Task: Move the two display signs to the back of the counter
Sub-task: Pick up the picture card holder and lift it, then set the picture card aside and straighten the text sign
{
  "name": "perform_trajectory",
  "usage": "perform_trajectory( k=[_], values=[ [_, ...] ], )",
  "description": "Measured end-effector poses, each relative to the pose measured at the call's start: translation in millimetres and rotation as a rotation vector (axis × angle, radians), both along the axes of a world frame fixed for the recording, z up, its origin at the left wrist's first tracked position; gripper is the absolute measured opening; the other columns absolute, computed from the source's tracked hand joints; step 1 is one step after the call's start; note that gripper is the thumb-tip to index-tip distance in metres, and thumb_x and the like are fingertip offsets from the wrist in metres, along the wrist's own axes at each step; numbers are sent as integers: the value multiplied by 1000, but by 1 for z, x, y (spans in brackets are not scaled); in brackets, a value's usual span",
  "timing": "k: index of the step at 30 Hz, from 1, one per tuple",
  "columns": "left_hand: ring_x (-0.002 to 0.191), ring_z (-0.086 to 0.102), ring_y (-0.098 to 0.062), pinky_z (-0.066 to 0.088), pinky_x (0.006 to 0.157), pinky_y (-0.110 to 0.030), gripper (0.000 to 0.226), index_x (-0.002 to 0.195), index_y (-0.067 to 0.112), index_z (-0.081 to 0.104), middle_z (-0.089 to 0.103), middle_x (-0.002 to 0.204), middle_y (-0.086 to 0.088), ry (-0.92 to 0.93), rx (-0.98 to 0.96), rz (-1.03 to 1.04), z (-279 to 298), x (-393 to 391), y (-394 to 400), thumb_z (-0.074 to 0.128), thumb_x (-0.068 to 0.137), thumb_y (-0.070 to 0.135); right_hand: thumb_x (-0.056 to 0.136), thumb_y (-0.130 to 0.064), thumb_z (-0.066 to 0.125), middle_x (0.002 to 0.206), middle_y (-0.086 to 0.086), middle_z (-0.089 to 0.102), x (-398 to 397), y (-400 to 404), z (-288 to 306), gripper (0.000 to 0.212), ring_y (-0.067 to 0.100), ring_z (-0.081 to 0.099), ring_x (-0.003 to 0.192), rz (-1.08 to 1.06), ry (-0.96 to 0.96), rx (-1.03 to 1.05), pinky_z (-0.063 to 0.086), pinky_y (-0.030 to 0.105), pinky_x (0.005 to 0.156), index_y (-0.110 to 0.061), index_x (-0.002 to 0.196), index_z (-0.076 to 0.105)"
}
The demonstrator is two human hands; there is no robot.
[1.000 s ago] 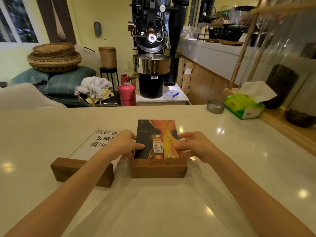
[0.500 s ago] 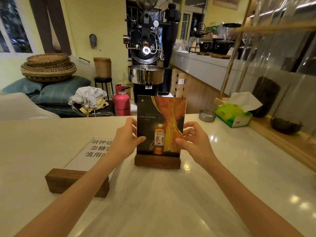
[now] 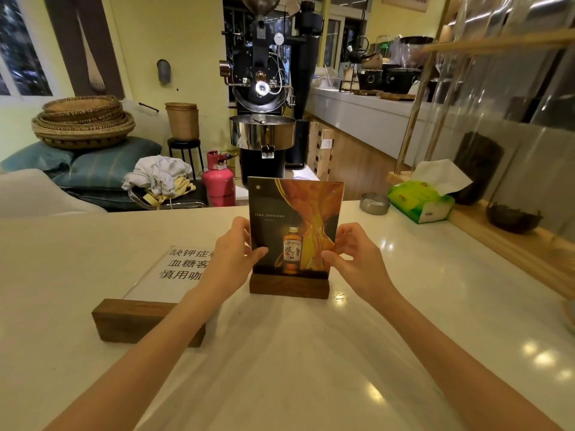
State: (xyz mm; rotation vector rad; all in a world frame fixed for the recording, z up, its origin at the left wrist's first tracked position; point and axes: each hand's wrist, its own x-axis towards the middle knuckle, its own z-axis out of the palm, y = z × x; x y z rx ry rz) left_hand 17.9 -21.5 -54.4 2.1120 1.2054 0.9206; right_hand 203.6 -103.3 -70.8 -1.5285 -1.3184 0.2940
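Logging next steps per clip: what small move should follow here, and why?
Probably slide the whisky sign away toward the counter's far edge: both hands pinch its panel, it stands upright mid-counter, and the white sign lies untouched.

A café: coffee roaster (image 3: 263, 98) behind a serving counter (image 3: 311, 353).

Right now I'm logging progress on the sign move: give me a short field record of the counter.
whisky sign: upright on its wood base, mid-counter
left hand: gripping the sign's left edge
right hand: gripping the sign's right edge
text sign: lying flat, left of the whisky sign, untouched
counter: tissue box and metal dish at far right
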Motion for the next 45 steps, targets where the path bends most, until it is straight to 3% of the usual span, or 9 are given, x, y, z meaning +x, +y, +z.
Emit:
perform_trajectory(
  k=[5,11,18,25,28,32,37,41,45],
  values=[
    [87,51,-16,38,57,-13,35,115,9,37,57,115,-13,21,-3,-4,0,-1,-1,56,86,15,76,-16,69,87,3,60,0,-2,5,27,22,61,78,-22,-24,-46,47,14,63,-15,90,46],
    [102,55,-20,43,80,-28,37,120,11,45,59,117,-9,103,-55,-31,11,-28,-1,53,87,27,77,-24,68,63,-9,52,-18,-19,6,19,13,54,59,-175,-196,74,45,16,53,-16,78,51],
    [95,63,-16,50,85,-30,20,102,18,63,67,101,-5,22,-328,-108,33,-114,14,47,91,17,87,-22,56,81,9,69,-91,10,15,11,18,70,66,304,342,-476,59,24,57,-14,91,62],
    [97,55,-22,44,83,-35,32,114,8,59,58,105,-7,50,-479,222,7,-162,29,56,85,21,83,-18,62,81,20,68,-137,46,-1,33,26,71,64,312,579,-812,61,34,57,4,106,55],
    [84,55,-21,42,72,-30,30,106,7,63,61,98,-9,40,-585,261,-4,-168,30,59,83,26,83,-13,61,82,19,66,-145,54,-7,32,26,70,65,260,639,-776,60,33,54,1,110,51],
    [49,47,-13,39,43,-18,19,83,4,66,55,60,-3,-27,-674,275,-12,-171,33,64,80,22,80,-3,62,103,19,68,-149,60,-15,36,26,70,79,283,744,-699,61,35,64,1,114,52],
    [75,58,-14,46,64,-21,40,114,-2,58,62,88,-6,-4,-637,200,-12,-173,35,67,77,11,78,-3,65,113,11,67,-148,59,-20,23,19,70,83,310,656,-638,59,39,78,0,100,60],
    [74,54,-9,42,63,-18,43,120,3,53,57,81,3,-48,-522,178,-12,-173,33,65,79,12,79,-5,65,107,9,68,-148,58,-12,21,19,69,87,310,543,-530,60,29,67,-6,99,58],
    [83,58,-14,44,65,-21,39,115,10,55,64,93,-6,-129,-407,170,-15,-175,33,66,78,17,79,-7,65,106,11,67,-149,59,-3,34,18,68,85,304,431,-410,59,24,56,-6,110,51]
  ],
)
